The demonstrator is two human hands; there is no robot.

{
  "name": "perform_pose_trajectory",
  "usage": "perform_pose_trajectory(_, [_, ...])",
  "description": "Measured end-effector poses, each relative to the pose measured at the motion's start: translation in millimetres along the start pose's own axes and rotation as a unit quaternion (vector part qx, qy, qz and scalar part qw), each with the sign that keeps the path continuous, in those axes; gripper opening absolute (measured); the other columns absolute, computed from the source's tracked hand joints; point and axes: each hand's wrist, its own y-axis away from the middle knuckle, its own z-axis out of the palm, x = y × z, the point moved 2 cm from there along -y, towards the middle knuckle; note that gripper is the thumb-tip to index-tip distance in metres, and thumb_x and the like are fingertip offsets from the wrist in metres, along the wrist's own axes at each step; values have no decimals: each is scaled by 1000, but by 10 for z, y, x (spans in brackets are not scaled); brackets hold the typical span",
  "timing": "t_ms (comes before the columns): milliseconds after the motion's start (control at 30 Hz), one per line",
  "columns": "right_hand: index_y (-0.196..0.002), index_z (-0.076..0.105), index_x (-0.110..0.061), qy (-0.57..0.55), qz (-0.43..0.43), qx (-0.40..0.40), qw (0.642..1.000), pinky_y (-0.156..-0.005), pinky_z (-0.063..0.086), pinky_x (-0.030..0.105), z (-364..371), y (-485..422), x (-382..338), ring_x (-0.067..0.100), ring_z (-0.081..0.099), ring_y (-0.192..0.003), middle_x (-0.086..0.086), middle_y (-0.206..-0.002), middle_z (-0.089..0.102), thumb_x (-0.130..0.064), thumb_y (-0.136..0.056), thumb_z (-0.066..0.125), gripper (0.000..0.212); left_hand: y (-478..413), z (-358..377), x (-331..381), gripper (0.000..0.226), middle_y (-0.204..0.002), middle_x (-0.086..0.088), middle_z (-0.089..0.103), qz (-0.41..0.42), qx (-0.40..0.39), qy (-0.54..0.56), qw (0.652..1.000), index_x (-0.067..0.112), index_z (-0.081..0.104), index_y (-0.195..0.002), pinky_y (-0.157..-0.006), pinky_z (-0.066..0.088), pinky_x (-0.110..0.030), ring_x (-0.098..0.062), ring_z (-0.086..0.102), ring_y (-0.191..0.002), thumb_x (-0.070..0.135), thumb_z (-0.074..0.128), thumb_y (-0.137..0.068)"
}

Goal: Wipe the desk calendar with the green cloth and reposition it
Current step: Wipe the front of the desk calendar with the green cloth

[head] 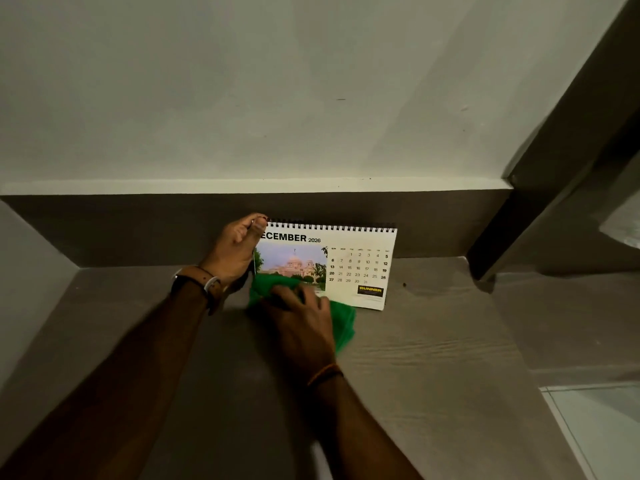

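Observation:
A white spiral-bound desk calendar (360,268) showing December 2026 stands upright on the brown shelf (433,341), close to the back wall. My left hand (235,251) grips its top left corner, thumb over the spiral binding. My right hand (301,320) presses a crumpled green cloth (343,320) against the lower left of the calendar's front, over the bottom of the photo. The cloth bunches out on both sides of my right hand. The calendar's lower left corner is hidden behind cloth and hand.
A dark brown back panel (138,230) runs behind the shelf under a pale wall. A dark upright post (540,216) stands at the right. The shelf's right edge drops to a light tiled floor (602,431). A small dark speck (404,284) lies right of the calendar.

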Motion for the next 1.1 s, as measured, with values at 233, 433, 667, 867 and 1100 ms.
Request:
perform_pose_trajectory(233, [-136,63,-26,-114,244,252,930,-94,47,41,-509,-60,672,36,48,-113,7,-135,60,14,-70,61,77,86,-3,65,29,-65,-4,68,-24,-27,8,999,2,57,-119,-58,48,-21,-4,63,-65,18,39,-103])
perform_pose_trajectory(433, [-131,65,-27,-33,70,135,988,-85,43,47,-267,-533,43,38,52,-116,4,-136,62,-4,-74,77,63,87,-80,22,35,-110,-28,63,-83,-36,75,993,1,58,-122,-94,48,-56,-39,60,-106,24,41,-103])
perform_pose_trajectory(667, [-126,63,-38,-53,-13,-25,998,-83,42,41,-40,-281,119,36,44,-117,0,-140,52,-39,-95,55,32,52,-85,-13,39,-130,-29,60,-98,8,71,993,10,57,-130,-77,51,-33,-33,51,-121,33,46,-100])
perform_pose_trajectory(867, [-118,67,-39,-48,-14,-41,998,-82,44,33,-194,-119,283,24,37,-113,-6,-136,45,-40,-96,53,26,77,51,167,44,-139,-36,49,-76,-23,55,995,-1,50,-136,-98,49,-46,-47,44,-133,27,43,-102])
perform_pose_trajectory(1100, [-109,75,-35,47,188,65,979,-84,37,44,-474,380,1022,32,50,-117,-11,-121,69,-12,-67,78,48,129,53,223,43,-119,-31,58,-82,-30,92,992,-6,48,-132,-101,41,-54,-34,52,-107,24,40,-103])
